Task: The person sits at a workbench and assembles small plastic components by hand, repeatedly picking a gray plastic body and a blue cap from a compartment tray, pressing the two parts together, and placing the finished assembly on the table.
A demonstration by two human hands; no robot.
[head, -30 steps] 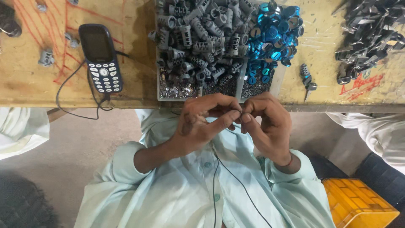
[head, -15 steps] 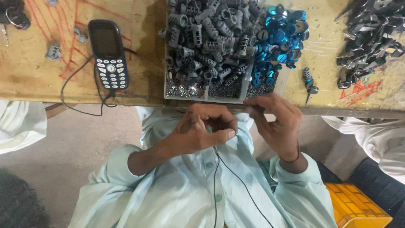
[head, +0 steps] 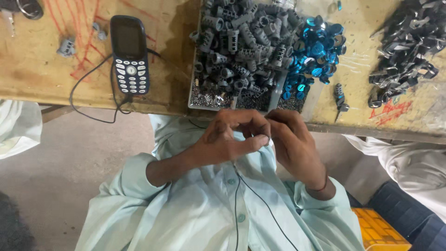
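Small part (head: 266,137), pinched between the fingertips of both hands, sits just below the near edge of the wooden table (head: 42,65) and above the person's lap; it is too tiny and too covered by fingers to tell its shape. The left hand (head: 227,139) is curled with its thumb pressed toward the meeting point, and the right hand (head: 295,144) closes in from the other side, so both appear to grip the same piece. Compared with a second ago, the hands have drawn nearer the table edge and tightened together, and the right wrist has turned so its back faces the camera more; that reads, as a judgement, like a fitting or pressing motion under way rather than a reach for new stock. Just beyond the hands stands a tray (head: 195,95) heaped with grey cylinders (head: 237,46) on one side and blue caps (head: 316,51) on the other. A dark keypad phone (head: 130,53) with a black cable lies to the left, a pile of black clips (head: 406,51) to the right, and one loose grey piece (head: 340,95) near the tray.
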